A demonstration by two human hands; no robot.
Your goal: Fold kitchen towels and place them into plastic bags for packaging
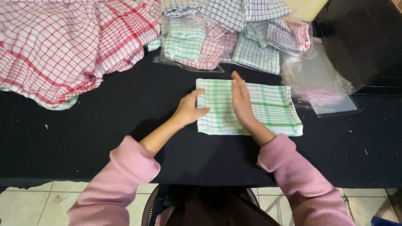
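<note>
A folded green-and-white checked cloth lies flat on the black table. My left hand grips the cloth's left edge, thumb on top and fingers curled under it. My right hand stands on its edge across the cloth's middle, fingers straight and together, pressing down along a line. Both arms wear pink sleeves.
A heap of red-and-white checked cloth fills the far left. Several folded checked cloths in clear bags lie at the back centre. Empty clear plastic bags sit to the right of the green cloth. A tiled floor shows below the table's near edge.
</note>
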